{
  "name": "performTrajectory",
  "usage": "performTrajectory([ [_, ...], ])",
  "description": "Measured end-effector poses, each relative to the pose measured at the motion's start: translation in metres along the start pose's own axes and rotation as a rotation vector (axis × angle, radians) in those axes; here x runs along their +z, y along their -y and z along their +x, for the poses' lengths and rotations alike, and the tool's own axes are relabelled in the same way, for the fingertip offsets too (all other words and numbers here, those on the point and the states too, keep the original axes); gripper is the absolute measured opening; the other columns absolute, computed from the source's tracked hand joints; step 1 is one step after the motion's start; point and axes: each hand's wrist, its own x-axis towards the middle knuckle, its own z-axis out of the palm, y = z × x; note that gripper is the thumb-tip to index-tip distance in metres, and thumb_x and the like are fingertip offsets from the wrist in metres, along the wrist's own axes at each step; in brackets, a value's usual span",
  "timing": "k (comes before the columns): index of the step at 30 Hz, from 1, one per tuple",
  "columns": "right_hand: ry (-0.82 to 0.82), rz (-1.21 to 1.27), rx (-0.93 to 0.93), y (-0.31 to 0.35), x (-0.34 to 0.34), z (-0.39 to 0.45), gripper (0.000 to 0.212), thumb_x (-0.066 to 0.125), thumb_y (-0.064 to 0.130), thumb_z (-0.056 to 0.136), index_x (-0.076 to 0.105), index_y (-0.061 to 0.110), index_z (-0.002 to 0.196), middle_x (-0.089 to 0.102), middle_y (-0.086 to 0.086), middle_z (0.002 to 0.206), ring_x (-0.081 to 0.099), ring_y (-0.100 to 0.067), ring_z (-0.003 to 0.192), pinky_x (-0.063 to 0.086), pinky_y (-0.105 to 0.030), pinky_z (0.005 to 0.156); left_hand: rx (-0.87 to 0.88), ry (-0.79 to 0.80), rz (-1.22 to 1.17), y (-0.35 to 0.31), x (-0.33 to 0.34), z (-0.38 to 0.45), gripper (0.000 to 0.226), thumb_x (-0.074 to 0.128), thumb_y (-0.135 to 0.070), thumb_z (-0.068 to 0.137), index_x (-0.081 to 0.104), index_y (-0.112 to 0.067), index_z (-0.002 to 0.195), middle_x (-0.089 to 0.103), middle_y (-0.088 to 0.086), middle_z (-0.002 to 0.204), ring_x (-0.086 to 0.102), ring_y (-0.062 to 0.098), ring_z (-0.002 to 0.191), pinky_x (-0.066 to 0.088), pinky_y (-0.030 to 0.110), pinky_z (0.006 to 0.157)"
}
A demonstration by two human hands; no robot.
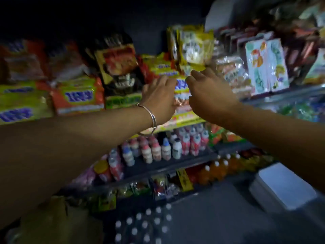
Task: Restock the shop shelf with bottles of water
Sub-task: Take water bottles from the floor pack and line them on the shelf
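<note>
Our left hand (159,95) and right hand (209,95) reach up to the snack packets (181,90) on the shelf (175,163); fingers hidden, so grip can't be told. Water bottles (146,224) stand on the floor below, well apart from both hands.

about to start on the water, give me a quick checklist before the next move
1. Left hand free: cannot tell, its fingers are on a noodle packet.
2. Right hand free: cannot tell, fingertips are hidden.
3. Water bottles within reach: ok, the capped pack sits low, in front of the shelves.
4. Pack opened: cannot tell, too dark.
5. Shelf space for water: not ok, the small drink bottles and orange drink bottles fill the visible rows.
</note>
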Motion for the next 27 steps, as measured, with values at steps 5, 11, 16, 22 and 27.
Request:
performTrajectory([
  [5, 0.086, 0.013, -0.003, 0.003, 0.12, -0.072, 0.023, 0.051, 0.015, 0.07, 0.063, 0.001, 0.083, 0.065, -0.019, 0.081, 0.062, -0.039, 0.077, 0.049, -0.04, 0.063, 0.068, 0.175, -0.044, -0.01, 0.139, -0.031, 0.054, 0.057, -0.013, 0.085, 0.034, -0.016, 0.133, 0.031, 0.008, 0.137, 0.029, 0.028, 0.125, 0.025, 0.039, 0.095],
  [11, 0.244, 0.115, -0.002, 0.043, 0.285, -0.167, 0.019, 0.052, 0.017, 0.062, 0.065, 0.007, 0.071, 0.064, -0.012, 0.067, 0.062, -0.034, 0.063, 0.049, -0.033, 0.053, 0.087, 0.333, -0.052, 0.006, 0.31, -0.092, 0.044, 0.056, -0.009, 0.081, 0.045, -0.01, 0.124, 0.043, 0.011, 0.125, 0.041, 0.031, 0.117, 0.03, 0.041, 0.089],
  [16, 0.42, 0.228, 0.043, 0.097, 0.408, -0.245, 0.032, 0.081, 0.007, 0.042, 0.064, 0.007, 0.069, 0.062, -0.011, 0.064, 0.061, -0.032, 0.061, 0.046, -0.028, 0.052, 0.043, 0.443, -0.111, 0.036, 0.439, -0.146, 0.055, 0.054, -0.009, 0.084, 0.036, -0.02, 0.135, 0.034, 0.001, 0.137, 0.032, 0.023, 0.128, 0.023, 0.036, 0.1],
  [22, 0.824, 0.32, 0.11, 0.16, 0.53, -0.323, 0.037, 0.053, 0.022, 0.09, 0.046, 0.01, 0.125, 0.051, -0.01, 0.128, 0.042, -0.032, 0.12, 0.036, -0.037, 0.096, -0.071, 0.525, -0.167, 0.078, 0.57, -0.209, 0.057, 0.053, -0.011, 0.087, 0.032, -0.023, 0.138, 0.03, 0.0, 0.138, 0.027, 0.02, 0.129, 0.018, 0.03, 0.096],
  [27, 1.12, 0.478, 0.018, 0.203, 0.6, -0.391, 0.053, 0.062, 0.027, 0.085, 0.042, 0.015, 0.133, 0.049, -0.009, 0.133, 0.042, -0.03, 0.123, 0.04, -0.037, 0.1, -0.095, 0.572, -0.183, 0.102, 0.645, -0.261, 0.055, 0.055, -0.011, 0.087, 0.034, -0.02, 0.137, 0.031, 0.002, 0.139, 0.029, 0.022, 0.127, 0.014, 0.028, 0.091],
])
